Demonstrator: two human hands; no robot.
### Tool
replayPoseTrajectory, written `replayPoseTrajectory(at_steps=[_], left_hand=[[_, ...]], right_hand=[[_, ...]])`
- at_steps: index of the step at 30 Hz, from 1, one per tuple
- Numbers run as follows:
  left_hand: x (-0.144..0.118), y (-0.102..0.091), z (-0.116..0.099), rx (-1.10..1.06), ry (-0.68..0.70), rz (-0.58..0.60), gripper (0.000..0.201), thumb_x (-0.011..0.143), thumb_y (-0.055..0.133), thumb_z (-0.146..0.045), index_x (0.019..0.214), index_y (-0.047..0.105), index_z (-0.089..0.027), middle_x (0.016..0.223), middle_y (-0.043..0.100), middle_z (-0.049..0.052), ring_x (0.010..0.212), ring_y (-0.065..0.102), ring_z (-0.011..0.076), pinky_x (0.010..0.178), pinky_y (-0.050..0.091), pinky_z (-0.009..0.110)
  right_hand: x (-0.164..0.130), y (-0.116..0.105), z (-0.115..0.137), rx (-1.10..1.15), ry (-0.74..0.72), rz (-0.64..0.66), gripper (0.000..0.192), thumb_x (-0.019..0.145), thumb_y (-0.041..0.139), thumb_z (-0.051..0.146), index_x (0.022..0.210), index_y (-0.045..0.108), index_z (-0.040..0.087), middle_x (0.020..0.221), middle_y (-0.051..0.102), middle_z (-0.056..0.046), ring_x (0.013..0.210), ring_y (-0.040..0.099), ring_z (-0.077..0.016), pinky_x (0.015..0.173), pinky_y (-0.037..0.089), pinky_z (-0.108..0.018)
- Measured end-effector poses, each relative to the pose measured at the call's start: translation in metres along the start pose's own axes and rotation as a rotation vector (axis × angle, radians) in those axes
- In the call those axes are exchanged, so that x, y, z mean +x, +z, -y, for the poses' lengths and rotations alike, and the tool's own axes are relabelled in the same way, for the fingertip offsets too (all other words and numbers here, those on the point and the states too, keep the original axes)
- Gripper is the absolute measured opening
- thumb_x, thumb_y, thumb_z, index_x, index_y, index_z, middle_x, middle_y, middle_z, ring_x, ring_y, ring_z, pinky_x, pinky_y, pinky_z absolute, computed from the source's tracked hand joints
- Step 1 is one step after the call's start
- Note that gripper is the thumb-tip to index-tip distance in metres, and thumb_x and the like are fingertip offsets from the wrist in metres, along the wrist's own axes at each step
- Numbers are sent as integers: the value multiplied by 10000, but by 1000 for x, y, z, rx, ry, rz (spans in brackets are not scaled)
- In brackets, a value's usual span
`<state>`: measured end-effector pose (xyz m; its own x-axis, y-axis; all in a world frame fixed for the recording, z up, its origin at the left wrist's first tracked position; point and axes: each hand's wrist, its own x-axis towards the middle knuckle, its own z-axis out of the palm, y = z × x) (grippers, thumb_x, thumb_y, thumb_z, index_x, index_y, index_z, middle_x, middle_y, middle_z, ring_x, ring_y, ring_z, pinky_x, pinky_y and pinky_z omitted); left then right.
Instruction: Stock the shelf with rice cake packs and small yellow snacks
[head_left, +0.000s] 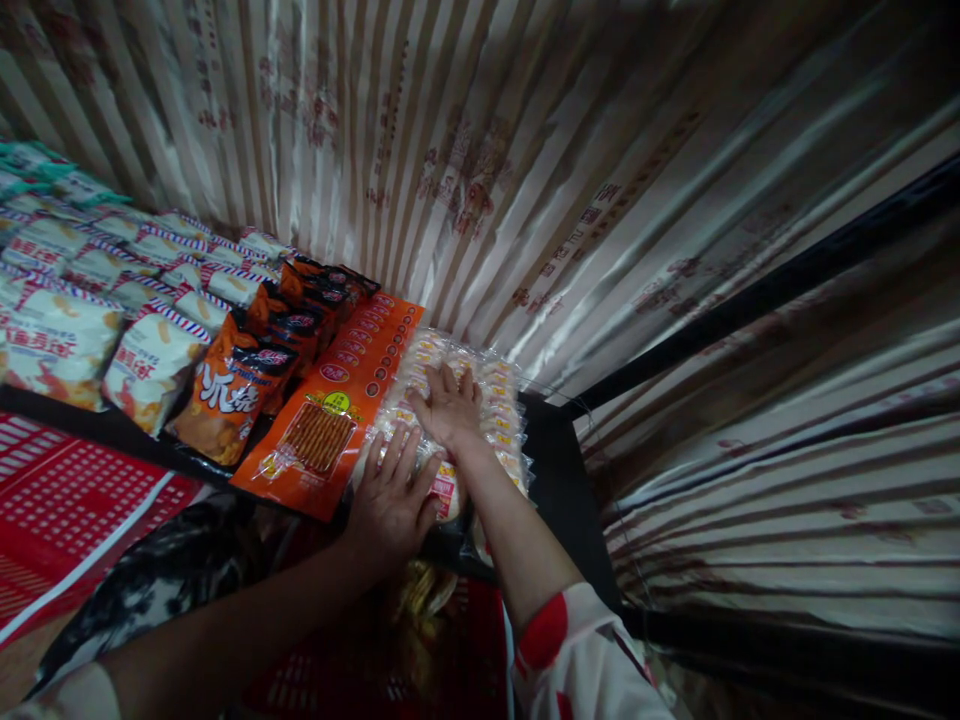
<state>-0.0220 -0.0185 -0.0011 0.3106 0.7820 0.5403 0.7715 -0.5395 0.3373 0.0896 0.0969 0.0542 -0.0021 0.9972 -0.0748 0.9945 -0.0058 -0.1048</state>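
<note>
Hands (388,507) flat — shiny, crinkled plastic packets (501,412) beneath

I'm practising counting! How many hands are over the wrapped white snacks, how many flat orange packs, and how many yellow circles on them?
Left hand and right hand: 2
Flat orange pack: 1
Yellow circle: 1
Total: 4

Left fingers (406,458) and right fingers (450,380) lie palm-down, spread — right arm (517,530) farther forward than left arm (247,610).
</note>
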Motion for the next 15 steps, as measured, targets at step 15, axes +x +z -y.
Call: replayPoseTrajectory(at_steps=[15], left_hand=[[2, -2, -1, -20, -14, 22, 471, 865, 513, -390, 1304, 519, -220, 1462, 389, 127, 1392, 262, 324, 1127, 208, 568]], right_hand=[[-2, 5, 0, 19, -21, -66, 662, 886, 245, 628, 1452, 295, 288, 1525, 274, -24, 1414, 46, -368, 1110, 79, -545]])
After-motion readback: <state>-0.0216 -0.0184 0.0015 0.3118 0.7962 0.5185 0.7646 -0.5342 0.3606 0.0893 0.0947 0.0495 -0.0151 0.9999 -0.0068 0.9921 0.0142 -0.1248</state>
